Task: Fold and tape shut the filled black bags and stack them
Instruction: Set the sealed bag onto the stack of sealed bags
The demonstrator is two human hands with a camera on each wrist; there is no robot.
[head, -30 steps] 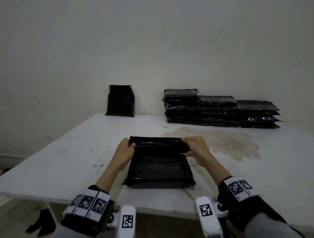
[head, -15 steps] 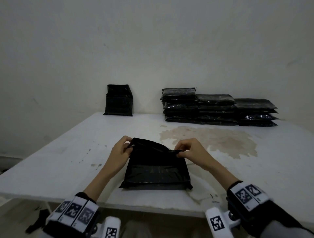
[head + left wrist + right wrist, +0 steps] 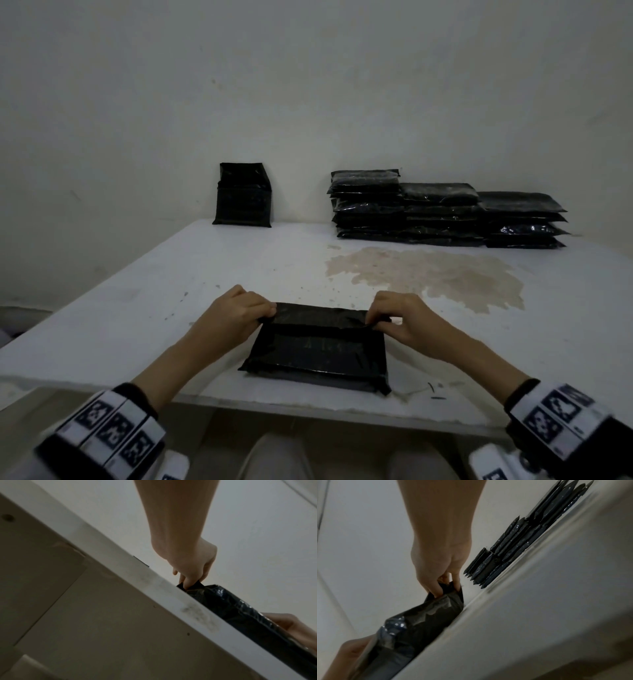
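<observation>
While the black bag [image 3: 317, 346] lies flat near the front edge of the table [image 3: 137, 308], the left hand [image 3: 236, 313] pinches the far left corner of its flap and the right hand [image 3: 399, 317] pinches the far right corner. Compared with half a second ago, the raised flap now lies folded down over the bag's body. The fold therefore appears complete, so taping is judged next, then transfer to the stack [image 3: 442, 212] at the far right edge.
</observation>
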